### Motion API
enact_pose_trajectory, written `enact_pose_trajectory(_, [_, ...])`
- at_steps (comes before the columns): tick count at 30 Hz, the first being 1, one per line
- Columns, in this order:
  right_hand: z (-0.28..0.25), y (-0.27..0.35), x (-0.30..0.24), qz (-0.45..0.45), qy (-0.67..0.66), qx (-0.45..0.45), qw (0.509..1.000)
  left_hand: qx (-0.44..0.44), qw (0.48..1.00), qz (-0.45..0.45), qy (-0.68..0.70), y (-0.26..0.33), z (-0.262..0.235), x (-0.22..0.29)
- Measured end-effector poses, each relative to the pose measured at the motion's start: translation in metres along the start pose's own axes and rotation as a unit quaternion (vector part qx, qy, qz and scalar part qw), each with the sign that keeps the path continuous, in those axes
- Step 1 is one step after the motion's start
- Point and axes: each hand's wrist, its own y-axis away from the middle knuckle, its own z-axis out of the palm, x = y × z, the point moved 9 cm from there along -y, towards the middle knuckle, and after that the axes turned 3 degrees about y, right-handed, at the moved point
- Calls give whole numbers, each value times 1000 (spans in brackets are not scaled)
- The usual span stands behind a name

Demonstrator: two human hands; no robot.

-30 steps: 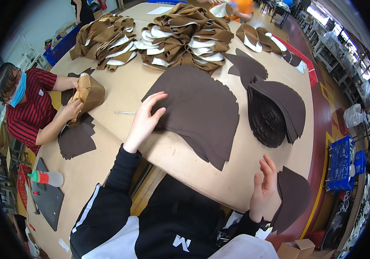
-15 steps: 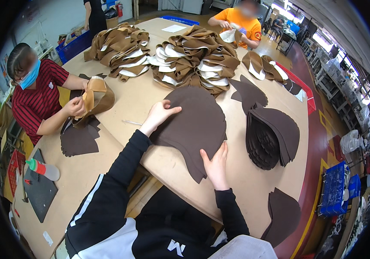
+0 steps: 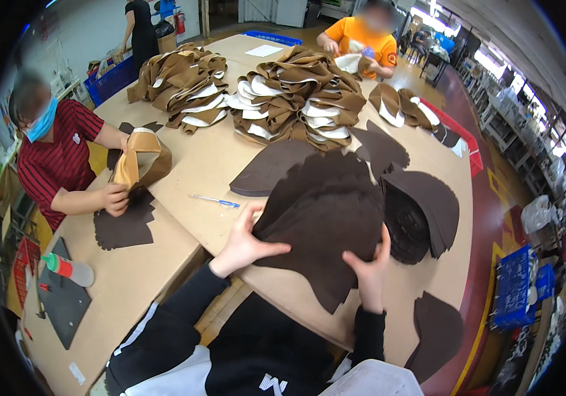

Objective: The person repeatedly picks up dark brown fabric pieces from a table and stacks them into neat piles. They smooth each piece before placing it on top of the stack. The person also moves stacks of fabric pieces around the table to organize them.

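Observation:
Between my hands is a stack of dark brown cut pieces [image 3: 326, 231] with scalloped edges, fanned so several layers show along its far side. My left hand [image 3: 247, 243] grips the left edge, thumb on top and fingers underneath. On the right edge, my right hand [image 3: 370, 267] holds it the same way. Just beyond lies another dark brown stack [image 3: 256, 173], partly covered by the one I hold. A fanned bundle of dark brown pieces [image 3: 431, 204] stands right of my right hand. The blue pen [image 3: 216, 200] rests on the table beyond my left hand.
Heaps of brown and white pieces [image 3: 296, 99] cover the table's far side. At the left, a person in a striped shirt [image 3: 62, 152] handles a tan piece; a person in orange [image 3: 369, 43] works opposite. A glue bottle [image 3: 68, 269] stands at the left; a brown piece [image 3: 435, 336] lies near right.
Both hands have moved right and nearer with a brown stack, its layers now fanned. Another stack and the whole pen have come into view behind. The striped-shirt person's tan piece has turned.

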Motion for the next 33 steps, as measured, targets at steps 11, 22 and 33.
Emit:
enact_pose_trajectory(11, [-57, 83, -30, -123, 317, 38, 940, -314, 949, 34, -7, 32, 77, 11])
enact_pose_trajectory(22, [-67, 28, -8, -150, 202, 40, 967, -209, 972, 97, -37, -9, 97, 20])
enact_pose_trajectory(33, [-32, 61, -66, -152, 264, 75, 949, -204, 979, 17, 11, -29, 70, 45])
